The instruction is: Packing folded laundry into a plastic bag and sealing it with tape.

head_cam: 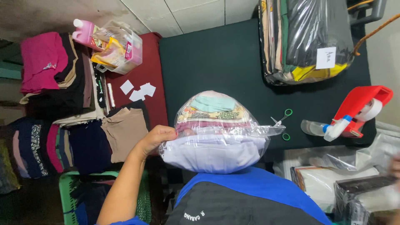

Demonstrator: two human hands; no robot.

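My left hand (156, 137) grips the left side of a clear plastic bag (216, 129) stuffed with folded clothes, white at the near end and pink, patterned and mint further in. The bag rests against my blue and black shirt (250, 196) at the near edge of the black table (208, 58). Only a blurred sliver of my right hand (395, 166) shows at the right frame edge, over a pile of plastic sleeves (333, 175); its grip is hidden.
Green-handled scissors (285, 121), a spray bottle (318, 127) and a red tape dispenser (358, 106) lie right of the bag. A large packed clothes bag (306, 37) sits at the far right. Folded clothes stacks (62, 104), a clear container (118, 48) and a green crate (68, 183) are at the left.
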